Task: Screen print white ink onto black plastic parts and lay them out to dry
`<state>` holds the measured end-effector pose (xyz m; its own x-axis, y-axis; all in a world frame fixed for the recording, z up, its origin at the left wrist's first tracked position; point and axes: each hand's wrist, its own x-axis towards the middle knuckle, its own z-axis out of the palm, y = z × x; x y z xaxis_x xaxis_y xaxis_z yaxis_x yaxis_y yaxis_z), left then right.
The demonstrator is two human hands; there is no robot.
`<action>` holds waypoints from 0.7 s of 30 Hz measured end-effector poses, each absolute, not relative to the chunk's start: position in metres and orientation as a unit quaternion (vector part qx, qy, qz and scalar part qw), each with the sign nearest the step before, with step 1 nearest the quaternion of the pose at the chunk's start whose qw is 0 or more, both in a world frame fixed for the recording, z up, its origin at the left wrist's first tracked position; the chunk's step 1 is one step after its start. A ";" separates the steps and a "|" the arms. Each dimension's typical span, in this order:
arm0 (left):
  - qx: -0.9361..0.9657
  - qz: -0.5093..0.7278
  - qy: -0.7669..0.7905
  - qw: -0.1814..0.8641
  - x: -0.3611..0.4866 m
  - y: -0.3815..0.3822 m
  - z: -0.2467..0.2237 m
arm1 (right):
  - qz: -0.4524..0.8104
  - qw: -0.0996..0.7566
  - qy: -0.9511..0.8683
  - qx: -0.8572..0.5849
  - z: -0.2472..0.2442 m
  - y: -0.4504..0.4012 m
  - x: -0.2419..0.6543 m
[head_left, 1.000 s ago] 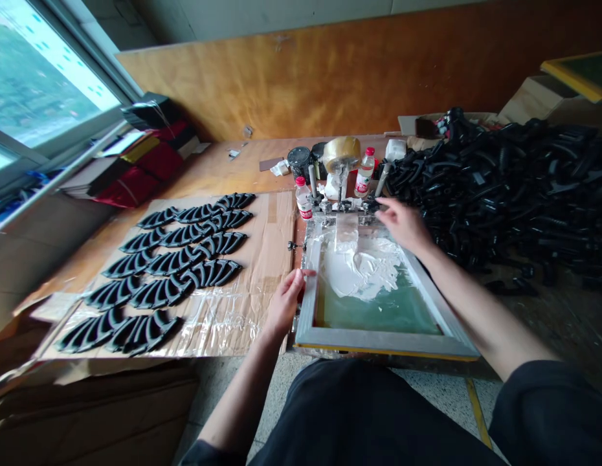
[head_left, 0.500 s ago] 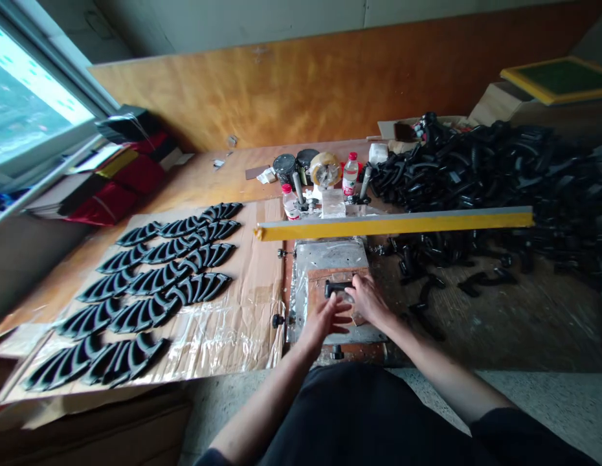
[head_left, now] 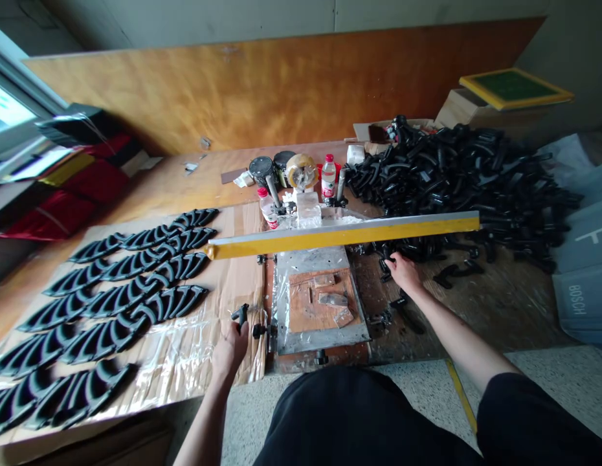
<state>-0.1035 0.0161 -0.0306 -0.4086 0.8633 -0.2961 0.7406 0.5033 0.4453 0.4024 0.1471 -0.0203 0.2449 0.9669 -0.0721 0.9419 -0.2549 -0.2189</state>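
My left hand [head_left: 232, 346] is closed around a black curved plastic handle-like part [head_left: 241, 315], its end sticking up above the fingers, over the cardboard sheet [head_left: 247, 278]. At the near edge of the heap of similar black parts [head_left: 427, 175], my right hand [head_left: 405, 273] pinches another black part [head_left: 385, 266]; its fingertips partly cover it. Between the hands lies a metal plate [head_left: 284, 291] carrying a brown board [head_left: 301, 317] with small blocks on it. Several rows of black curved parts [head_left: 109, 294] rest on the cardboard at left.
A long yellow-sided bar [head_left: 344, 238] spans above the plate's far side. Behind it stand bottles [head_left: 329, 178], dark cans [head_left: 261, 169] and a tape roll [head_left: 301, 172]. A grey-blue bin [head_left: 585, 278] is at right, red and black bundles [head_left: 63, 194] at left.
The black part has left the brown board and is in my left hand, now over the cardboard. My right hand has moved right to the heap. The view has shifted right.
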 end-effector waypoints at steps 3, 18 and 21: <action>0.508 -0.013 0.836 0.209 -0.109 0.010 -0.044 | 0.105 0.044 -0.557 -0.823 -0.026 0.161 0.391; 0.512 0.398 0.688 0.326 -0.049 0.086 0.086 | 0.192 0.254 -0.840 -0.441 -0.002 0.106 0.277; 0.488 0.554 0.549 0.393 -0.010 0.113 0.132 | 0.102 0.147 -0.902 -0.392 0.003 0.094 0.244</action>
<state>-0.0104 0.1133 0.1319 -0.2157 0.9704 0.1084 0.1000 -0.0885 0.9910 0.2442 0.0940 0.0029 -0.6493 0.7378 0.1845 0.6779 0.6714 -0.2993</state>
